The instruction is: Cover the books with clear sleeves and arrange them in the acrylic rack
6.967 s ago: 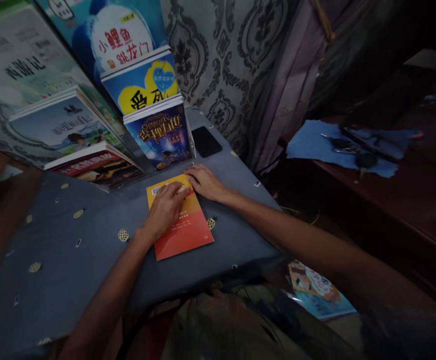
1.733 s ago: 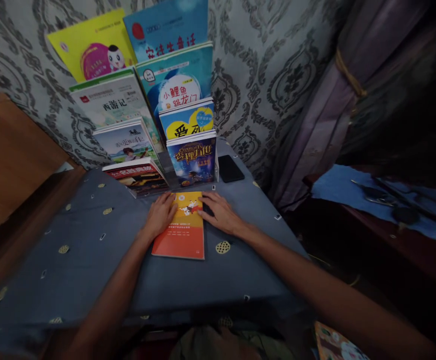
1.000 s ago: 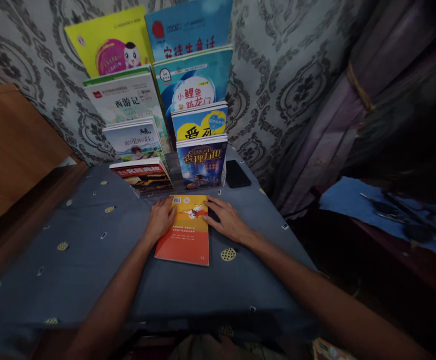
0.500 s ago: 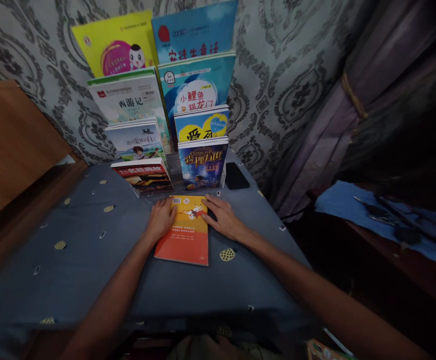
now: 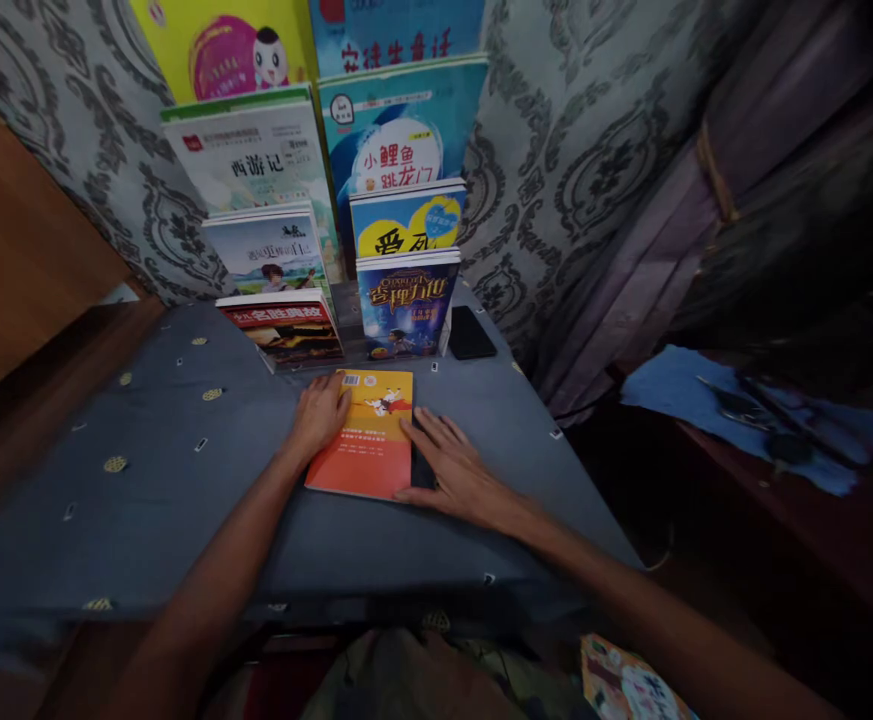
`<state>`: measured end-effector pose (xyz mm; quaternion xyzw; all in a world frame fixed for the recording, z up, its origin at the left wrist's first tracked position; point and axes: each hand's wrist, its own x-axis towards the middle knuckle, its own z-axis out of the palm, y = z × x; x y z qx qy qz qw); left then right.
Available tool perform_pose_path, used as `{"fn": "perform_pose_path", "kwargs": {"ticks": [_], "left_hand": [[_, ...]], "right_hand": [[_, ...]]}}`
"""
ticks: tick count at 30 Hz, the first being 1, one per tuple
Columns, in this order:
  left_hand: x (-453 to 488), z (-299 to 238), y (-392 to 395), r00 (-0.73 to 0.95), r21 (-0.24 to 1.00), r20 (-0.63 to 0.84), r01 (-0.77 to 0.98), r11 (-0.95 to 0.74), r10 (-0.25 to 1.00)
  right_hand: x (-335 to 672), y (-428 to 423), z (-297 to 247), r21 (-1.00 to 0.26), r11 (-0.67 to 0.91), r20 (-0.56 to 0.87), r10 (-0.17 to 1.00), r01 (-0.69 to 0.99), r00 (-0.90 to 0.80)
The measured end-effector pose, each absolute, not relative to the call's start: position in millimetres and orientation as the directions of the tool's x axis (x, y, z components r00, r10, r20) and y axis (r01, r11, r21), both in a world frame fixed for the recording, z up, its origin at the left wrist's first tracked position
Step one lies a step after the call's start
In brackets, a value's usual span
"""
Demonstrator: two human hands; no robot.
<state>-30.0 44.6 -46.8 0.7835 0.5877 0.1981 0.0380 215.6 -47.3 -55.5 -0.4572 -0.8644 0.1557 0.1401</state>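
Observation:
A yellow-and-orange book (image 5: 361,455) lies flat on the cloth-covered table, its barcode at the far end. My left hand (image 5: 321,412) grips its left edge near the far corner, thumb on the cover. On the other side my right hand (image 5: 455,465) is spread open, with its fingertips and thumb touching the book's right edge. A dark patch shows under that palm; I cannot tell if it is shadow. Just beyond the book, a dark blue book (image 5: 408,310) and a red-and-black book (image 5: 286,328) stand in front of a tiered rack of upright books.
A black phone (image 5: 470,333) lies right of the rack. Patterned curtain (image 5: 548,150) hangs behind the table (image 5: 143,510). A wooden panel (image 5: 23,250) borders the left. Blue cloth (image 5: 646,390) with dark items lies at the right. Another colourful book (image 5: 631,685) is low at the right.
My right hand has slid nearer along the book's right edge and spread its fingers and thumb. My left hand stays on the left edge. The view has tilted slightly downward.

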Motion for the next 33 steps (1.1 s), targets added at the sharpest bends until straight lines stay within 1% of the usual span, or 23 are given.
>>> {"fn": "perform_pose_path", "kwargs": {"ticks": [2, 4, 5, 7, 9, 11, 12, 14, 17, 20, 22, 25, 28, 30, 32, 33], "left_hand": [[-31, -46, 45, 0.235, 0.311, 0.265, 0.897, -0.314, 0.935], [-33, -45, 46, 0.242, 0.356, 0.261, 0.876, -0.326, 0.935], [-35, -45, 47, 0.233, 0.393, 0.257, 0.861, -0.322, 0.938], [-38, -46, 51, 0.189, 0.507, 0.246, 0.811, -0.292, 0.951], [-41, -48, 56, 0.134, 0.667, 0.231, 0.700, -0.257, 0.964], [-43, -50, 61, 0.091, 0.826, 0.204, 0.519, -0.221, 0.975], [-44, -51, 63, 0.070, 0.886, 0.182, 0.421, -0.195, 0.981], [-45, -52, 66, 0.024, 0.957, 0.125, 0.261, -0.127, 0.992], [-47, -52, 67, -0.016, 0.986, 0.071, 0.149, -0.068, 0.997], [-47, -51, 66, -0.011, 0.985, 0.088, 0.149, -0.085, 0.996], [-46, -51, 65, 0.012, 0.954, 0.132, 0.272, -0.130, 0.991], [-41, -47, 65, 0.053, 0.847, 0.184, 0.498, -0.186, 0.982], [-33, -40, 64, 0.126, 0.762, 0.183, 0.609, -0.222, 0.975], [-25, -32, 61, 0.213, 0.643, 0.163, 0.717, -0.268, 0.963], [-13, -24, 52, 0.278, 0.463, 0.142, 0.830, -0.312, 0.950], [-7, -20, 45, 0.298, 0.371, 0.138, 0.869, -0.328, 0.945]], "right_hand": [[215, -47, -55, -0.400, 0.546, 0.105, 0.825, 0.736, -0.555], [216, -45, -55, -0.407, 0.555, 0.117, 0.819, 0.725, -0.561], [216, -44, -55, -0.411, 0.558, 0.122, 0.817, 0.721, -0.563], [217, -43, -55, -0.420, 0.558, 0.125, 0.816, 0.715, -0.564], [218, -43, -57, -0.428, 0.555, 0.121, 0.817, 0.713, -0.564], [218, -42, -59, -0.436, 0.554, 0.122, 0.818, 0.710, -0.563], [219, -42, -60, -0.438, 0.554, 0.125, 0.818, 0.708, -0.562], [219, -42, -62, -0.442, 0.552, 0.135, 0.820, 0.707, -0.556], [220, -42, -64, -0.447, 0.549, 0.153, 0.824, 0.706, -0.545], [219, -41, -64, -0.457, 0.555, 0.162, 0.820, 0.695, -0.548], [219, -41, -63, -0.464, 0.551, 0.161, 0.822, 0.693, -0.546], [217, -47, -58, -0.487, 0.548, 0.181, 0.825, 0.680, -0.536], [214, -57, -51, -0.534, 0.574, 0.218, 0.803, 0.620, -0.555], [212, -64, -46, -0.571, 0.607, 0.236, 0.767, 0.553, -0.597], [210, -67, -44, -0.610, 0.625, 0.272, 0.743, 0.487, -0.612], [209, -66, -43, -0.635, 0.614, 0.298, 0.754, 0.468, -0.585]]}}
